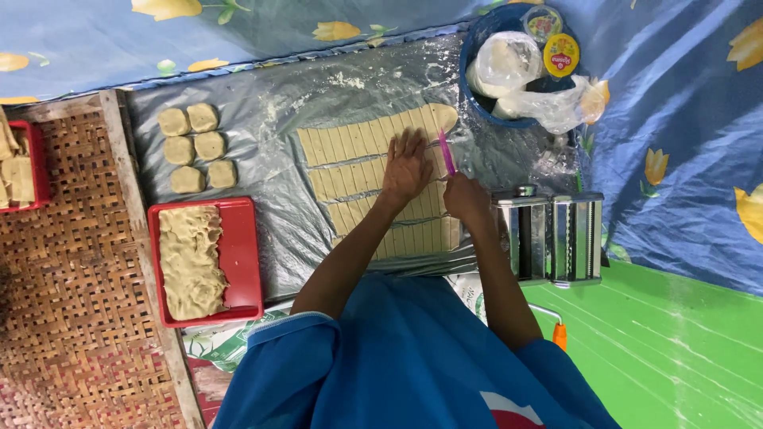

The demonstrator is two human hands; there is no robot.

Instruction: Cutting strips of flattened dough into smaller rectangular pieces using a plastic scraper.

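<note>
At centre frame we see the left hand spread flat on the dough sheet, which is scored into strips. Just right of it, the right hand grips a pink cutter touching the sheet. A pasta machine stands right; a red tray of dough lies at lower left.

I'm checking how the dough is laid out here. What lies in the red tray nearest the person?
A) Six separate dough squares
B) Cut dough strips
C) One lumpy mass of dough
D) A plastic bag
C: the red tray holds one lumpy mass of dough; the six dough squares lie on the grey sheet beyond it, and the cut strips sit under the left hand.
</note>
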